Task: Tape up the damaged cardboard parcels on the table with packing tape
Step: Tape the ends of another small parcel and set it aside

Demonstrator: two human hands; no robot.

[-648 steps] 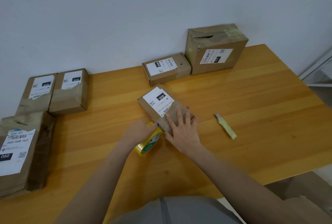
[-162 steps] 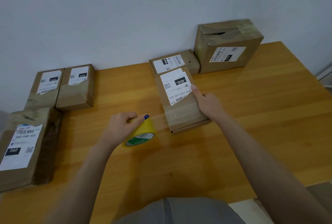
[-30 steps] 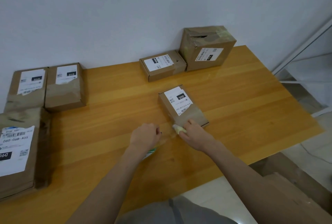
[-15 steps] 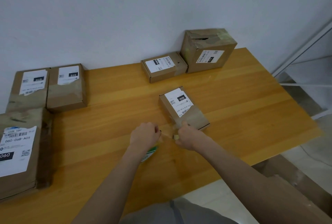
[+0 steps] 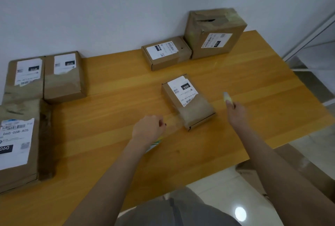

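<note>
Open surface (image 5: 253, 84) lies right of the middle parcel (image 5: 194, 112) and between it and the left parcels (image 5: 62, 80). A tall box (image 5: 213, 44) and a flat box (image 5: 166, 55) block the far edge.

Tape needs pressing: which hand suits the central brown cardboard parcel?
Left, probably: left hand, gripping the yellow-green tape roll, sits beside the taped parcel; right hand, farther off, pinches a pale yellow tool.

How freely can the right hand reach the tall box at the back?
Probably yes: only bare table lies between the right hand and the tall box. But it holds a pale tool, so a grip would need that put down.
</note>
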